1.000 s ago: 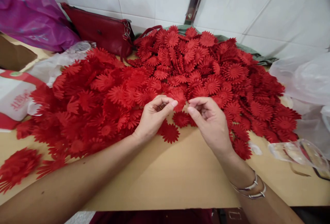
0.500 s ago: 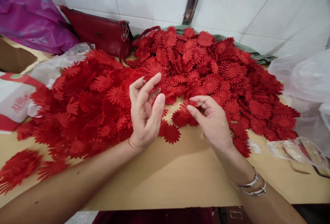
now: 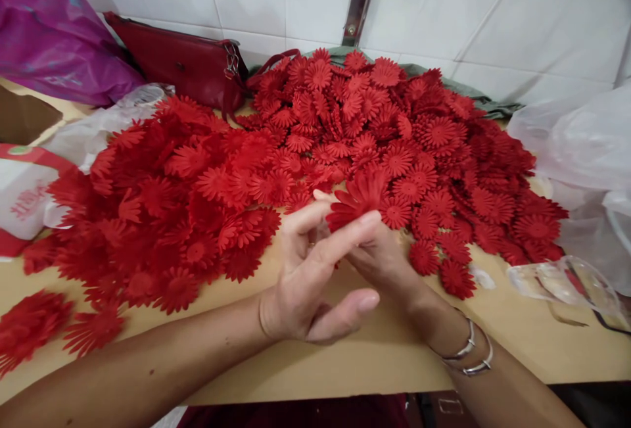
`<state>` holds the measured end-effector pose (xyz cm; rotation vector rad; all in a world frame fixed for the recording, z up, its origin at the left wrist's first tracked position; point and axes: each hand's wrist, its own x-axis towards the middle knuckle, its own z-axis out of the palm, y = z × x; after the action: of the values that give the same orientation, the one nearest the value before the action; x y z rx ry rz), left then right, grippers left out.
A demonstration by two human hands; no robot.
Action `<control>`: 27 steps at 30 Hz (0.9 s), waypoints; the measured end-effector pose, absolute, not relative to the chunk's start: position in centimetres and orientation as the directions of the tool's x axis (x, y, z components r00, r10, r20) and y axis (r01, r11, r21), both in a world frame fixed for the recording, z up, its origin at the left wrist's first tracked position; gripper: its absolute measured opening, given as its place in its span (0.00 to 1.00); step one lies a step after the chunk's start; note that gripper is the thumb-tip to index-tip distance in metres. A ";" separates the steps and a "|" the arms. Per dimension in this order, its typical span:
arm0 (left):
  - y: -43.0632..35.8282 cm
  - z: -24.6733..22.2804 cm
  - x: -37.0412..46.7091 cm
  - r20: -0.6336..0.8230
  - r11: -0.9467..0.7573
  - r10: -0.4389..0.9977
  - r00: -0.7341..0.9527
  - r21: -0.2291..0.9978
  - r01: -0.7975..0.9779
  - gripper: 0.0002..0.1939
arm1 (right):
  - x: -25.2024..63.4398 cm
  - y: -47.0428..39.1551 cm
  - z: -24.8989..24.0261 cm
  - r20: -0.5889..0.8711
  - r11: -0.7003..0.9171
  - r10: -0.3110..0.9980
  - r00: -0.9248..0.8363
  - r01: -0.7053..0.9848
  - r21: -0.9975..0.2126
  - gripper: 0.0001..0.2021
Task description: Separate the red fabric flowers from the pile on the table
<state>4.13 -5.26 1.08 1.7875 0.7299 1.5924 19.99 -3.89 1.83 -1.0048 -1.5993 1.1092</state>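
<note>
My left hand [image 3: 315,277] is over the middle of the table, with a red artificial flower layer [image 3: 359,196] held at its index and middle fingers. Its thumb sticks out to the right, apart from the other fingers. Right behind it is my right hand [image 3: 387,260], whose fingers are mostly hidden by the left, so what they hold does not show. A heap of wide-petalled red flower layers [image 3: 192,158] spreads to the left. Smaller, tightly toothed red flower pieces [image 3: 434,132] are piled at the back and right.
A red handbag [image 3: 172,53] leans against the tiled wall, beside a purple bag [image 3: 59,33]. Clear plastic bags [image 3: 582,145] lie at the right. A red and white package [image 3: 29,194] sits at the left. The table's front edge [image 3: 276,394] runs close to me.
My left hand has moved right and towards me, carrying the flower layer with it. My right hand has shifted slightly left, and the two hands now overlap.
</note>
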 end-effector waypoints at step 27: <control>0.0 -0.6 4.3 0.207 -0.183 0.965 0.163 0.972 -0.147 0.22 | 25.8 -2.0 2.7 0.108 0.438 0.894 -0.435 0.798 -0.414 0.10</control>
<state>4.34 0.05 -0.62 1.3301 0.8813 1.2744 25.78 -1.96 2.69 -1.4525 -2.3834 0.4356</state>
